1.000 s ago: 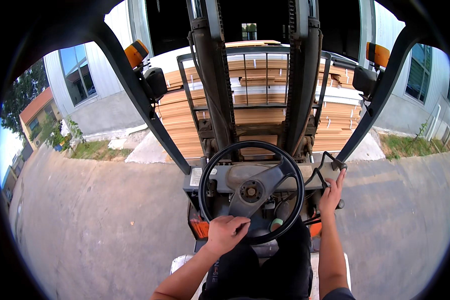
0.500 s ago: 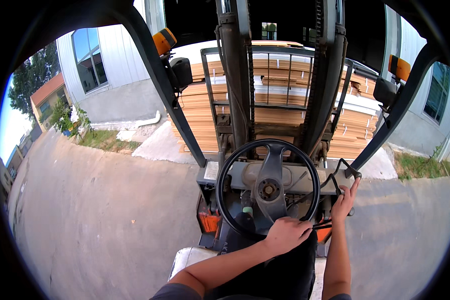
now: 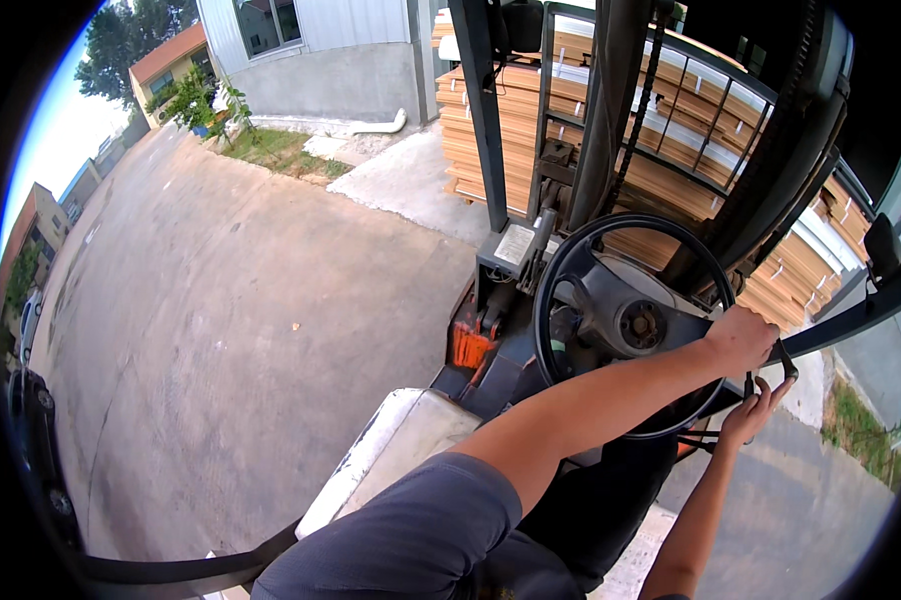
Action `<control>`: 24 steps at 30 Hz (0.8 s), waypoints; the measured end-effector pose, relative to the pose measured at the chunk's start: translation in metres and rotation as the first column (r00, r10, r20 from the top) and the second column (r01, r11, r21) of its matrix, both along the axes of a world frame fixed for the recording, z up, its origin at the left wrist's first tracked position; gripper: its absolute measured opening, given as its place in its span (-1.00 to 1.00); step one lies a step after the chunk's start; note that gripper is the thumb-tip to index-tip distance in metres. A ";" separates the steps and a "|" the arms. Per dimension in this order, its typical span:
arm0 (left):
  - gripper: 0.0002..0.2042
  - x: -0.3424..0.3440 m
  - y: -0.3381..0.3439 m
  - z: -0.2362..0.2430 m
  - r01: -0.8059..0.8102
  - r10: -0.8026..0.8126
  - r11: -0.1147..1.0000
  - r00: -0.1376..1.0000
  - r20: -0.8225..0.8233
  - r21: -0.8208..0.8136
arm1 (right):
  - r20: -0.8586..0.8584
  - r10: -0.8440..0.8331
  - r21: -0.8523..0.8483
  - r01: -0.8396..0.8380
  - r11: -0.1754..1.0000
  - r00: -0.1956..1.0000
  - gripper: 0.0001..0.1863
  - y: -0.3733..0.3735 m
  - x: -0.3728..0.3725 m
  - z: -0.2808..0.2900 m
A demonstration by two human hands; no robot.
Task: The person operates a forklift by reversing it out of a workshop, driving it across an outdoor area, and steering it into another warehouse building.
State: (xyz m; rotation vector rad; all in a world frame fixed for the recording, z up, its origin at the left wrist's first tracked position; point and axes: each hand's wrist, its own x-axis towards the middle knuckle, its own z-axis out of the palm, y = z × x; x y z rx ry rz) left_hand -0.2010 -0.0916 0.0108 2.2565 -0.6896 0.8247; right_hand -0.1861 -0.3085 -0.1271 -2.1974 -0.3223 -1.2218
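Left hand (image 3: 743, 340) has moved up the steering wheel (image 3: 643, 325), gripping its right rim behind the mast (image 3: 613, 110); right hand (image 3: 747, 417) touches a lever (image 3: 791, 368), hold unclear. Steering seems underway, next calling for steady grip.

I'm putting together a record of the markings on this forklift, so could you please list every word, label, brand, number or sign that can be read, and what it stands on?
No text can be read.
Pale label on the dashboard, left of the steering wheel: too small and blurred to read.
Stacked boards: any markings are too small to read.
Dark vehicle at the left edge: no lettering visible.
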 end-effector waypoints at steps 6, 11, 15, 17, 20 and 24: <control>-0.84 0.069 0.078 0.051 -0.266 0.260 0.954 0.964 -0.055 -0.136 | -0.005 -0.006 -0.066 0.006 0.998 1.000 -0.67 -0.002 0.006 0.020; -0.83 0.070 0.153 0.054 -0.372 0.353 0.906 0.928 -0.122 -0.204 | 0.006 -0.034 -0.002 0.034 0.999 0.999 -0.68 0.002 0.016 0.036; -0.86 0.044 0.178 0.056 -0.418 0.383 0.867 0.907 -0.176 -0.272 | -0.002 0.002 0.079 -0.002 0.997 1.000 -0.68 -0.001 0.019 0.042; -0.86 0.040 0.186 0.055 -0.433 0.400 0.859 0.901 -0.169 -0.273 | 0.003 -0.012 0.095 0.012 0.995 1.000 -0.68 0.001 0.022 0.045; -0.88 0.041 0.181 0.056 -0.413 0.389 0.859 0.911 -0.138 -0.303 | 0.004 -0.029 0.109 0.028 0.994 1.000 -0.69 -0.004 0.022 0.050; -0.87 0.042 0.174 0.062 -0.426 0.400 0.860 0.904 -0.149 -0.281 | -0.022 -0.045 0.117 0.047 0.992 0.999 -0.68 -0.003 0.021 0.056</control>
